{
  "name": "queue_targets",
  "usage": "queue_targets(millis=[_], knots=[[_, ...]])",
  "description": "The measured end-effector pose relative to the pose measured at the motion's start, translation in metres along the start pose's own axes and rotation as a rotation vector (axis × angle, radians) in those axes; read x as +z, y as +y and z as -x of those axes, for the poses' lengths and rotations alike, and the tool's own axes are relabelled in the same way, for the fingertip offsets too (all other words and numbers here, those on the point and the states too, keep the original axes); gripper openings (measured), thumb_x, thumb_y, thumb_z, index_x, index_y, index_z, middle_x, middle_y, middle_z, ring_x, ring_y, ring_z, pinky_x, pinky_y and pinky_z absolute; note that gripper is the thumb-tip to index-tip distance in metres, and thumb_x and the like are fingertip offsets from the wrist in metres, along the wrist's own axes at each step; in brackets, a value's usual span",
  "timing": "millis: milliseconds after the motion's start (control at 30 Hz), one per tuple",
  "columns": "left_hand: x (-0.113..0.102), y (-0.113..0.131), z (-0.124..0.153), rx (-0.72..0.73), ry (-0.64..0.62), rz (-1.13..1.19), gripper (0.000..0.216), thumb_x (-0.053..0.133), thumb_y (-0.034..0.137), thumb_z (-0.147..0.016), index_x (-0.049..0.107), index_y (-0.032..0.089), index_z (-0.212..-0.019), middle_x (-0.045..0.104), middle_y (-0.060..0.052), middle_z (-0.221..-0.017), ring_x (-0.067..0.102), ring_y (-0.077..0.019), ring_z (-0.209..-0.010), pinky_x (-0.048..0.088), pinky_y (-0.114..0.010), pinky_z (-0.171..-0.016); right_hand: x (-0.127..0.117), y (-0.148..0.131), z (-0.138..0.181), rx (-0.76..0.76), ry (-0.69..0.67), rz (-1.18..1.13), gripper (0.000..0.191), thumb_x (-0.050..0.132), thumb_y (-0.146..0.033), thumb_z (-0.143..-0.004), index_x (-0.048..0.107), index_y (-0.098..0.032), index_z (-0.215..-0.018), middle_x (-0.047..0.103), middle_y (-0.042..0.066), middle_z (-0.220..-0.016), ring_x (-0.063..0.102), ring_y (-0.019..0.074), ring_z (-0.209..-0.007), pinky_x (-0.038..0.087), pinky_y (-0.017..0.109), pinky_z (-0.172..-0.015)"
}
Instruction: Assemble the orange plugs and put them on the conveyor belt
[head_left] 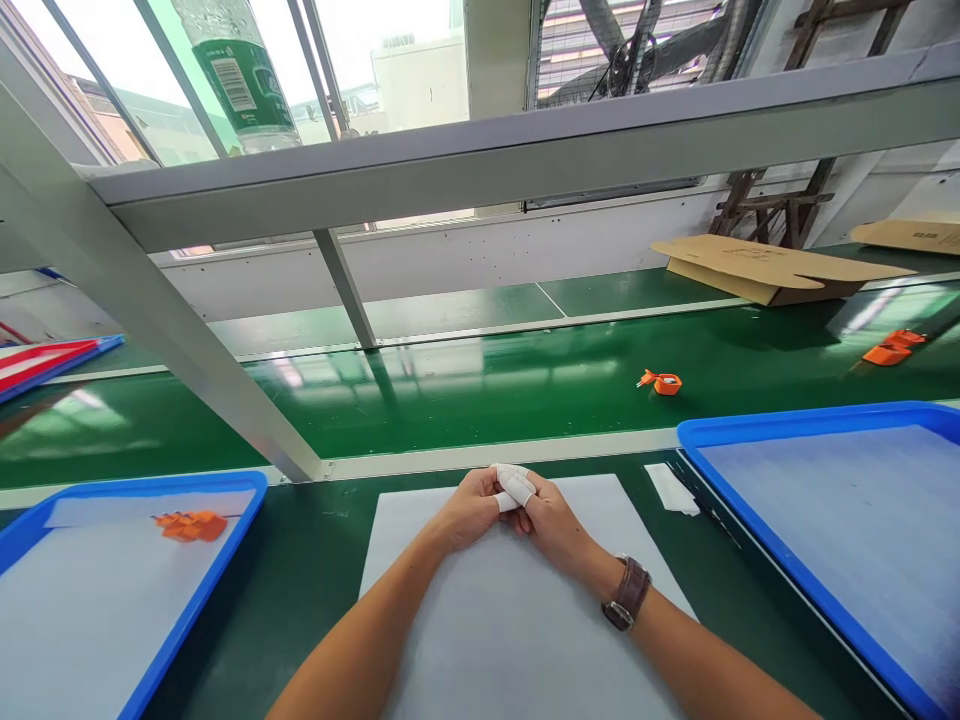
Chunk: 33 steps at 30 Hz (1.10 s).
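Note:
My left hand [477, 511] and my right hand [554, 522] meet above a white sheet [510, 640] on the green table. Both are closed, with their fingertips pressed together. White coverings, like finger cots or tape, wrap some fingers and thumbs where the hands touch. Whatever may be between the fingers is hidden. A brown-strapped watch [628, 592] is on my right wrist.
A blue-rimmed tray [217, 600] with an orange part [191, 525] stands left; another blue tray [787, 570] stands right. Beyond, a green conveyor belt [480, 385] carries orange parts [664, 383]. A metal frame [480, 175] crosses above, with a bottle [247, 90]. Cardboard [765, 265] lies behind.

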<state>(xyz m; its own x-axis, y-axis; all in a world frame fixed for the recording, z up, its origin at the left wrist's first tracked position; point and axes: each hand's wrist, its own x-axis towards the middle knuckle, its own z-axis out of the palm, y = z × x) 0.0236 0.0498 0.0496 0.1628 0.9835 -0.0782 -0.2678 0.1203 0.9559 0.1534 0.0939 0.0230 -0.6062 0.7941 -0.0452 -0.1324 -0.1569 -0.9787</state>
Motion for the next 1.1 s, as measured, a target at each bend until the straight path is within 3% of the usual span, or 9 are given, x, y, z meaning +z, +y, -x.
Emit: queue_targets(millis=[167, 367, 1100], knots=[[-0.003, -0.003, -0.001, 0.012, -0.027, 0.001, 0.018, 0.072, 0.01, -0.07, 0.066, 0.012, -0.087, 0.067, -0.003, -0.07, 0.063, -0.0137, -0.059, 0.052, -0.027, -0.063, -0.002, -0.001, 0.001, 0.045, -0.023, -0.028, 0.034, 0.063, -0.044, -0.088, 0.064, -0.016, -0.108, 0.049, -0.005, -0.057, 0.04, 0.0103, -0.049, 0.03, 0.024, -0.046], [-0.004, -0.006, -0.001, 0.025, -0.021, -0.053, 0.021, 0.069, 0.009, -0.071, 0.068, 0.011, -0.091, 0.067, -0.003, -0.07, 0.063, -0.0137, -0.06, 0.052, -0.026, -0.062, -0.002, -0.004, 0.002, 0.059, -0.021, 0.0, 0.038, 0.063, -0.042, -0.087, 0.064, -0.015, -0.114, 0.048, -0.006, -0.056, 0.041, 0.0105, -0.049, 0.031, 0.024, -0.046], [-0.009, -0.011, -0.003, 0.084, 0.017, -0.105, 0.017, 0.071, 0.013, -0.072, 0.069, 0.013, -0.089, 0.069, -0.003, -0.07, 0.064, -0.0164, -0.062, 0.052, -0.028, -0.061, 0.002, -0.009, -0.001, -0.008, -0.041, -0.01, 0.033, 0.065, -0.045, -0.088, 0.066, -0.018, -0.105, 0.049, -0.006, -0.056, 0.041, 0.01, -0.046, 0.032, 0.024, -0.044]])
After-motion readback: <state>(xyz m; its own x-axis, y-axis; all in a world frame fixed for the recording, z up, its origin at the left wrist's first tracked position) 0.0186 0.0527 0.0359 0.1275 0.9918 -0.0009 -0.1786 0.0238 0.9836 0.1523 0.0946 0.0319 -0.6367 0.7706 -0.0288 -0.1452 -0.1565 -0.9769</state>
